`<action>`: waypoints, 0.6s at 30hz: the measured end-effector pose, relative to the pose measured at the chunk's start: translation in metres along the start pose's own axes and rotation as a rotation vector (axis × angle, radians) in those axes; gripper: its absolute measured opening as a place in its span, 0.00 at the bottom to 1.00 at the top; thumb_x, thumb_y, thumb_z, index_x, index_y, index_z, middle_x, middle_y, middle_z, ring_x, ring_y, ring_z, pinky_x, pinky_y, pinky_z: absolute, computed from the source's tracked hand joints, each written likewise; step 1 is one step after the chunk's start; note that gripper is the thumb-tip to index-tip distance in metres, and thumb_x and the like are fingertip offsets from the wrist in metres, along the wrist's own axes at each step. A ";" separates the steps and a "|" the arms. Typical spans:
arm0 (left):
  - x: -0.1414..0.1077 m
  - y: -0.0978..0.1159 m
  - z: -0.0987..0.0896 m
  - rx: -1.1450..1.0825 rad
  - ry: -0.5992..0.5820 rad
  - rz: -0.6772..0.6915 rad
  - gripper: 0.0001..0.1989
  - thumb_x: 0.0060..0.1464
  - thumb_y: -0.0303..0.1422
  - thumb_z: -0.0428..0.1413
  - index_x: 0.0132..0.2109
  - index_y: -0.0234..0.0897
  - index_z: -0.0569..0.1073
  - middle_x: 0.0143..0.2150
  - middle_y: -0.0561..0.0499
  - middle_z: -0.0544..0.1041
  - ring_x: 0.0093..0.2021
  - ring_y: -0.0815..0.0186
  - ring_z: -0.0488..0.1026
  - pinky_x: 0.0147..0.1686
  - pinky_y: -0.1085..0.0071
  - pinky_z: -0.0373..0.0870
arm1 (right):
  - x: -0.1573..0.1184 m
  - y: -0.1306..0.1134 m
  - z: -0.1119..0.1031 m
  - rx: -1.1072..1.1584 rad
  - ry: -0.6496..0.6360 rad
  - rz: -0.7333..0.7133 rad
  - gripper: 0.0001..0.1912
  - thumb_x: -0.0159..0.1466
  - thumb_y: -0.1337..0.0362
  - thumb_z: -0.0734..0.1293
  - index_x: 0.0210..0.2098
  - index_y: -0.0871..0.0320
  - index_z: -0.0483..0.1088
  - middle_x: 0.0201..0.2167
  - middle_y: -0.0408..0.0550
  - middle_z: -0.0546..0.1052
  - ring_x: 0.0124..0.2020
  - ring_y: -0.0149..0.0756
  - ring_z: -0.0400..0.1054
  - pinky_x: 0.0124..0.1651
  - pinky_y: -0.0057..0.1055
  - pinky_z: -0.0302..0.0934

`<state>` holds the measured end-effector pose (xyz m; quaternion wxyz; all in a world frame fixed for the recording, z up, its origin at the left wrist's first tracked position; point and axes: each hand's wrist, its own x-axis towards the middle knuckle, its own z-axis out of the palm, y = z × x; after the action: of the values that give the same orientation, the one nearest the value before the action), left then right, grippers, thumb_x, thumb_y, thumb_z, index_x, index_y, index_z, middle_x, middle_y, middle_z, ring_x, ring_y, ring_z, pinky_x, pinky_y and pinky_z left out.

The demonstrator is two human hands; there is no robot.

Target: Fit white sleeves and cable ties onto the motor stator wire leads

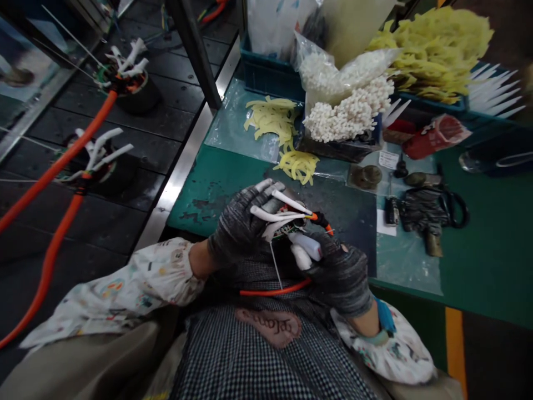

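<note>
My left hand, in a grey striped glove with pale fingertips, is closed round the left side of a wired electrical assembly. White sleeved wires and a green circuit board show on it. An orange cable runs from the assembly across my lap. My right hand, gloved alike, is closed at its right side, with white fingertips up against a small translucent white piece. Whether that piece is gripped or part of the assembly I cannot tell. A thin white tie hangs below the board.
Yellow curved strips lie on the green table, near a bag of white small parts. Cutters or similar tools lie at right. On the left conveyor stand two similar wired assemblies with orange cables.
</note>
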<state>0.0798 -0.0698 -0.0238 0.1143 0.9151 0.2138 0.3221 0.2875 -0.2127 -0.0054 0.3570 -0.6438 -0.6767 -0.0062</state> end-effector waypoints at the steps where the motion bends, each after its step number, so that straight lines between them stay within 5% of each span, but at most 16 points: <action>1: 0.007 0.000 0.000 0.022 -0.043 0.012 0.26 0.78 0.37 0.52 0.78 0.37 0.65 0.75 0.36 0.75 0.79 0.50 0.69 0.76 0.51 0.73 | 0.001 0.002 -0.002 -0.016 -0.007 -0.003 0.10 0.73 0.57 0.73 0.51 0.47 0.85 0.39 0.47 0.90 0.33 0.44 0.84 0.33 0.37 0.78; 12: 0.067 0.007 0.004 0.222 -0.311 0.022 0.28 0.76 0.41 0.52 0.72 0.27 0.72 0.73 0.33 0.77 0.73 0.43 0.76 0.73 0.47 0.74 | 0.003 0.019 -0.008 -0.157 0.078 0.035 0.14 0.74 0.48 0.72 0.46 0.48 0.86 0.30 0.47 0.85 0.24 0.41 0.73 0.26 0.36 0.65; 18: 0.107 0.017 0.007 0.233 -0.452 -0.050 0.21 0.71 0.38 0.58 0.64 0.30 0.79 0.63 0.35 0.84 0.60 0.42 0.84 0.61 0.49 0.83 | 0.007 0.036 -0.006 -0.203 0.090 0.094 0.12 0.76 0.52 0.70 0.50 0.47 0.84 0.31 0.46 0.83 0.26 0.41 0.70 0.30 0.37 0.65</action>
<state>0.1641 -0.0354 0.0346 0.0606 0.9653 0.2411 0.0798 0.3228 -0.2033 -0.0141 0.3197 -0.7067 -0.6251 -0.0870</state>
